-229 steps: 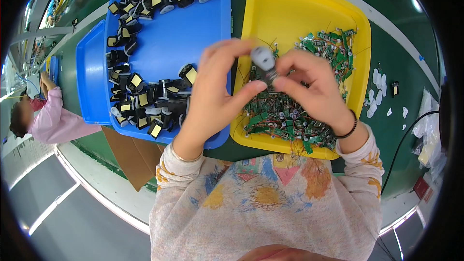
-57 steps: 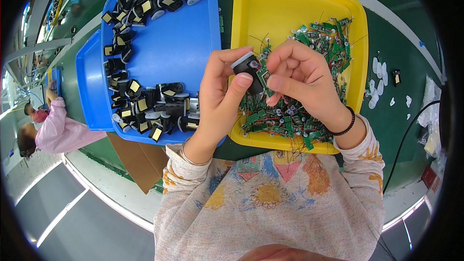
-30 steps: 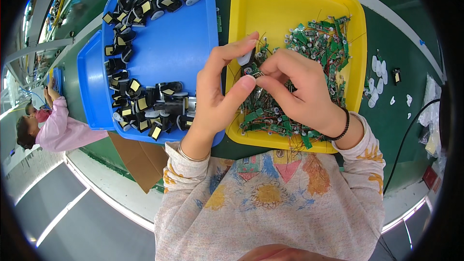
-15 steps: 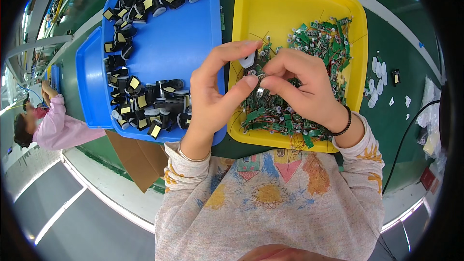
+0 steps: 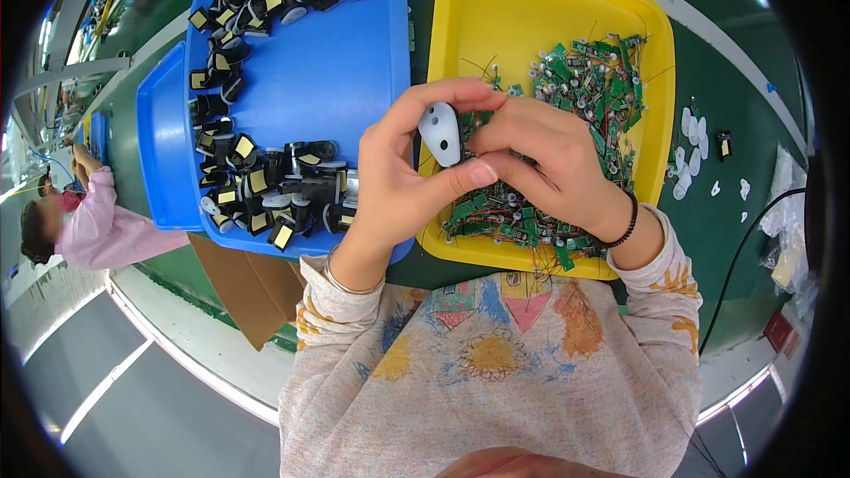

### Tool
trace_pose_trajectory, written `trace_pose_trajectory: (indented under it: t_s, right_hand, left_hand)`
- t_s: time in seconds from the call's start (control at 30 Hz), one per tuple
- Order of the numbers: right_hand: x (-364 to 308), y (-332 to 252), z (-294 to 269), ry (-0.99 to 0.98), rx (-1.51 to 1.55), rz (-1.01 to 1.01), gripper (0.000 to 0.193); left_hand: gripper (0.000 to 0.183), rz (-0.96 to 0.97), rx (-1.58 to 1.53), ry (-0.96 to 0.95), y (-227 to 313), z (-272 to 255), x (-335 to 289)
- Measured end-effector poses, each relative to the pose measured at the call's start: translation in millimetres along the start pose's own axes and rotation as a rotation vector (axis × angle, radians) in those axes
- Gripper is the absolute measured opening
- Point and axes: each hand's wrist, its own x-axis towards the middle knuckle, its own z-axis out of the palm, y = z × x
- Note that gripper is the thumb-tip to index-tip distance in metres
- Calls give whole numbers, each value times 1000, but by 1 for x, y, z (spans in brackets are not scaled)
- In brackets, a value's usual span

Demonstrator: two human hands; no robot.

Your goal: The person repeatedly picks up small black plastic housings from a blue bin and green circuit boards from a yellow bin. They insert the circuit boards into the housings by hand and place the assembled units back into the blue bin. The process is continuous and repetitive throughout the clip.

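Note:
My left hand [image 5: 387, 165] curls its thumb and fingers around a small black part with a white oval face [image 5: 440, 134], which has dark holes in it. That face is turned up. Closed and pressed against the part's right side, my right hand [image 5: 560, 158] hides most of its black body. Whether its fingers also pinch a wire or a board cannot be seen. Both hands are over the near left side of a yellow tray [image 5: 500, 4]. Green circuit boards [image 5: 580, 80] with thin wires lie heaped in that tray, partly beneath my hands.
To the left, a blue tray [image 5: 310, 71] holds many black parts with yellow pads [image 5: 257, 181]. White oval pieces [image 5: 695, 137], a small black part [image 5: 725, 145], a black cable [image 5: 733, 270] and clear plastic bags [image 5: 788, 230] lie right. Cardboard [image 5: 248, 288] and a pink-sleeved person [image 5: 93, 226] are left.
The black part has turned, so its white oval face now shows between my hands. My right hand has shifted slightly left and its fingers have come closer to my left fingertips.

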Motion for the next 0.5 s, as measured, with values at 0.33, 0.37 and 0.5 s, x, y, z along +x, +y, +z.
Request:
trace_pose_trajectory:
  t_s: [0.33, 0.37, 0.5]
  right_hand:
    - [5, -2, 0, -16, 61, -13, 8]
    - [6, -4, 0, -17, 52, -6, 8]
    - [14, -9, -3, -69, -12, 9, 8]
  left_hand:
    - [55, 162, 109, 6, -5, -4, -1]
    - [54, 182, 121, -5, -6, -5, -1]
    - [51, 181, 244, 47, -2, -8, 0]
